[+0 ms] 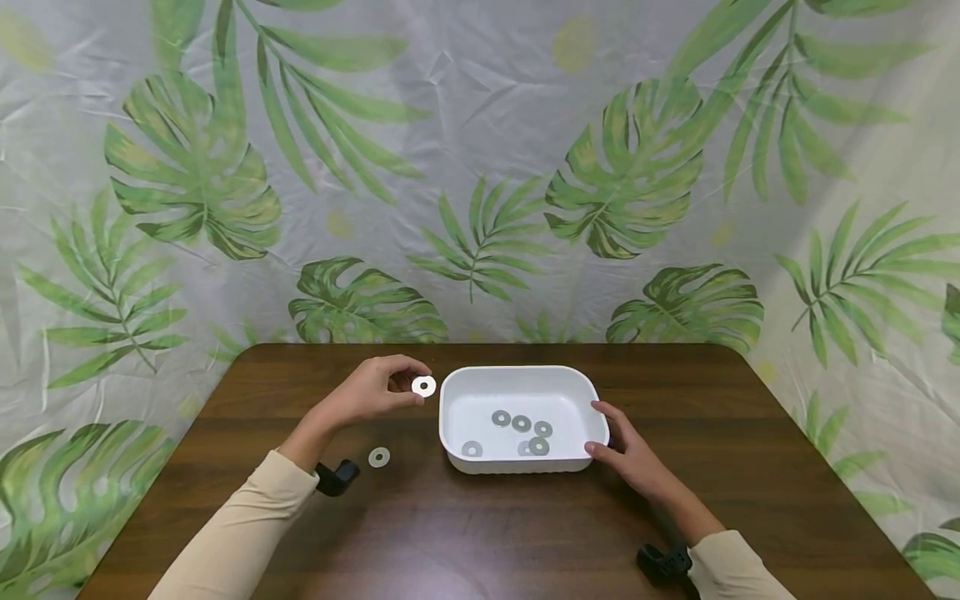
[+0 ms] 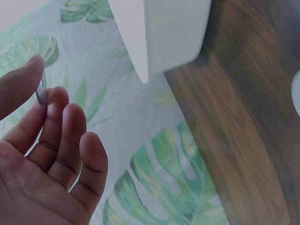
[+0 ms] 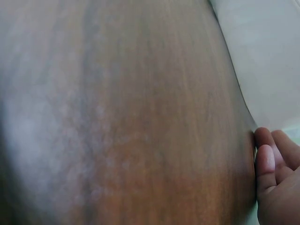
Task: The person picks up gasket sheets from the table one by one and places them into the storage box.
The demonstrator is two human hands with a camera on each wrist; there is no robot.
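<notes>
My left hand (image 1: 372,388) pinches a flat metal washer (image 1: 431,388) between thumb and fingertips, just left of a white plastic tub (image 1: 517,467) and above the table. In the left wrist view the washer (image 2: 42,96) appears edge-on, with the other fingers loosely bent. Inside the tub several similar washers (image 1: 495,419) lie scattered, two of them overlapping. My right hand (image 1: 628,450) grips the tub's right end, thumb and a finger on the rim. The right wrist view shows its fingers (image 3: 265,161) against the tub's wall (image 3: 267,56).
Another washer (image 1: 372,457) lies on the brown wooden table (image 1: 465,533), left of the tub and near the left wrist's black band (image 1: 337,478). A leaf-patterned cloth (image 1: 487,125) hangs behind the table's far edge.
</notes>
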